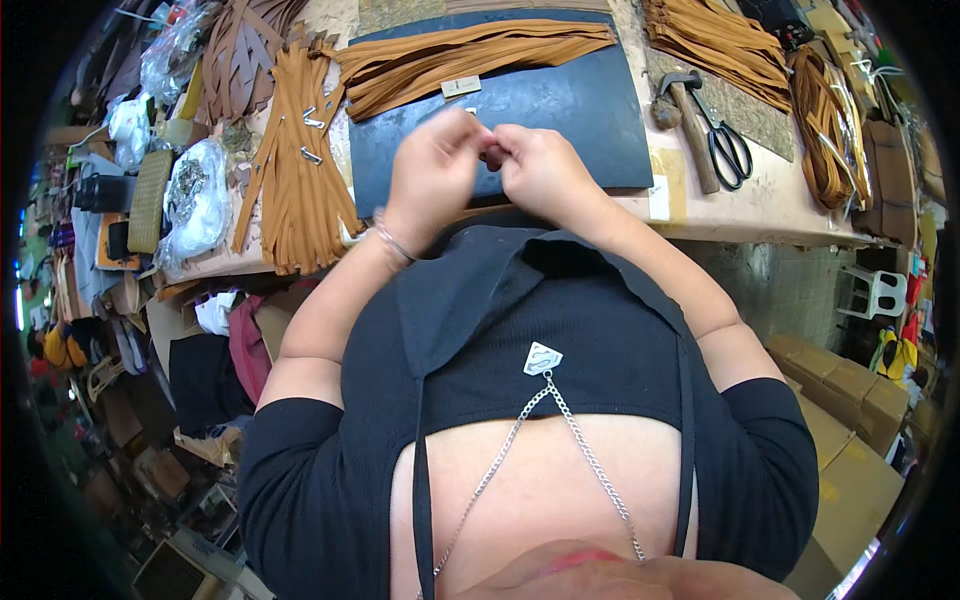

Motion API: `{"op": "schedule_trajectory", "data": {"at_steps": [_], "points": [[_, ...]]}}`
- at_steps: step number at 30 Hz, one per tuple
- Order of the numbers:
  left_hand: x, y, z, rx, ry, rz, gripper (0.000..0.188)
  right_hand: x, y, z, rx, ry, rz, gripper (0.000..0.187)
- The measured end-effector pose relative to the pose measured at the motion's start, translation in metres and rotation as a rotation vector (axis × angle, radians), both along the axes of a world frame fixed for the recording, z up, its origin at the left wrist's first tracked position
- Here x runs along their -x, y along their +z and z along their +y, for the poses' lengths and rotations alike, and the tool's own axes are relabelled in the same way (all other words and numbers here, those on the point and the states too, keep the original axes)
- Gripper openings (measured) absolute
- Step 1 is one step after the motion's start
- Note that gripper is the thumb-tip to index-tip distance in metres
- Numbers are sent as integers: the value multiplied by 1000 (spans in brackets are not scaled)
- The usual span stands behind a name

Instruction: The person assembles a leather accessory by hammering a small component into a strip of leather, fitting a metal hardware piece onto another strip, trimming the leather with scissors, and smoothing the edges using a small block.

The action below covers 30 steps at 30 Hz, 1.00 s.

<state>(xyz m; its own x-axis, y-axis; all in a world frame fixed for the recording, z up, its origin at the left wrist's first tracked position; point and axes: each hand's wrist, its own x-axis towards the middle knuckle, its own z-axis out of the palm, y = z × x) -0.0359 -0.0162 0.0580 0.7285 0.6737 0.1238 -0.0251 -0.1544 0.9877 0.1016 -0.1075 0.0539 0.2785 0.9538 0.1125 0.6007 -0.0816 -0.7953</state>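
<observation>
My left hand (435, 168) and my right hand (548, 175) meet over the near part of a dark flat board (605, 120). Both have their fingers pinched together, fingertips touching or nearly so. Whatever lies between them is too small and hidden to name. Some motion blur softens the left hand. Just beyond them, a bundle of tan zipper strips (480, 55) lies across the board, with a small pale rectangular piece (461, 87) at its near edge. To the left, more tan zipper strips (300, 190) hang over the table's front edge, small silver metal pieces (312, 156) on top.
Right of the board lie a hammer (695, 135) and black-handled scissors (730, 150). Another tan strip bundle (720, 45) and a coiled brown bundle (825, 130) are farther right. Clear plastic bags (195, 200) crowd the left side. Cardboard boxes (840, 385) and a white stool (873, 292) stand below right.
</observation>
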Motion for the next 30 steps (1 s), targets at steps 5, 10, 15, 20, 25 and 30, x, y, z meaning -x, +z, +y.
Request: {"op": "schedule_trajectory", "data": {"at_steps": [5,10,15,20,25,30], "points": [[-4,-4,-5,-636,113,59,9,-9,5,5,87,-13,-22,15],[-7,-10,9,223,66,34,10,1,5,-7,46,6,3,11],[-5,-7,4,-831,132,73,10,-5,3,6,148,-34,-85,11],[-6,3,-5,-525,131,67,9,-7,0,7,131,-42,21,16],[-7,-10,12,-118,126,60,6,-2,-1,2,88,-8,3,14],[-11,-2,10,-521,147,122,7,-3,-4,6,93,-52,-15,16]]}}
